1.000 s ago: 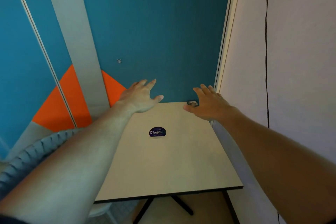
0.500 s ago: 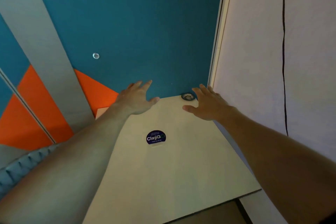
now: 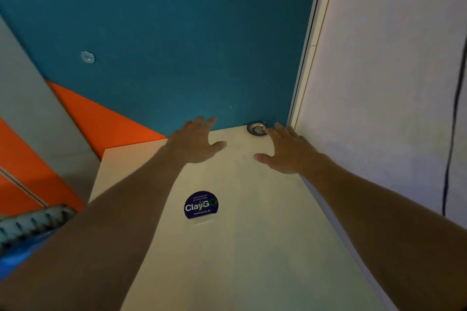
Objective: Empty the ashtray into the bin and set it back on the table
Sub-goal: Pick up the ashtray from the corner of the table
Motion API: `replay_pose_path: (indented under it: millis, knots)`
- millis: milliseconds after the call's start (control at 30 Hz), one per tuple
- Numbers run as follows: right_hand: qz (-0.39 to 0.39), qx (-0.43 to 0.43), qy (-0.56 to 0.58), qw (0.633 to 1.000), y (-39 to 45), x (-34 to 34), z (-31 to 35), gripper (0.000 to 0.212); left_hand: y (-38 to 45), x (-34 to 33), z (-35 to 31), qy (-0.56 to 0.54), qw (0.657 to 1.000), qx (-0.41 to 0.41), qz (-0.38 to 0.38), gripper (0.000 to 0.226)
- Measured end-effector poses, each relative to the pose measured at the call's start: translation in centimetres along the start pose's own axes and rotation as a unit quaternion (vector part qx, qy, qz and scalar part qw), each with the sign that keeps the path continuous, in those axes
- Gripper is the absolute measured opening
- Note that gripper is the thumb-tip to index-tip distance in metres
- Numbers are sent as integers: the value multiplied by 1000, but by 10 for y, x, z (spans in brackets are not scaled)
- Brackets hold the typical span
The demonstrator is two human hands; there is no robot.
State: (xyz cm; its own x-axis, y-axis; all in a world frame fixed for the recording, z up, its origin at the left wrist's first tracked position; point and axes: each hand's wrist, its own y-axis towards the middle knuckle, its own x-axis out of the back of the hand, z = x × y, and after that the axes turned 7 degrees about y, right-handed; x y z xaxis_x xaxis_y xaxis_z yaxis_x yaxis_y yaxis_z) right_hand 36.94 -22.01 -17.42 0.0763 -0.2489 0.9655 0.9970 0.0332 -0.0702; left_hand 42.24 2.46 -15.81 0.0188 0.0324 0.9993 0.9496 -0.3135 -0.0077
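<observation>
A: Head view. Ashtray position?

B: Upper centre of frame, at the far right corner of the table, against the teal wall.

A: Right hand?

B: Palm down, fingers spread, holding nothing. The foremost fingertip lies at the ashtray's right rim; contact cannot be told.

A: Left hand?

B: Also spread and empty, left of the ashtray, well apart. Round ClayGo sticker lies below both hands.

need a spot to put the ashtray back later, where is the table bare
Bare tabletop lies all around the round sticker and toward the near edge. It is crowded only at the far right corner, where the ashtray sits by the walls with the right hand beside it.
</observation>
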Motion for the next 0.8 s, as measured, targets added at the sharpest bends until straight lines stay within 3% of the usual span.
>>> replay_pose_path:
  millis: [433,800]
  knots:
    - [55,11,19,998,190,-57,-94,90,171,-100,-10,-6,996,36,84,85]
    - [108,0,64,992,289,-122,-156,91,262,-188,-13,5,986,54,160,87]
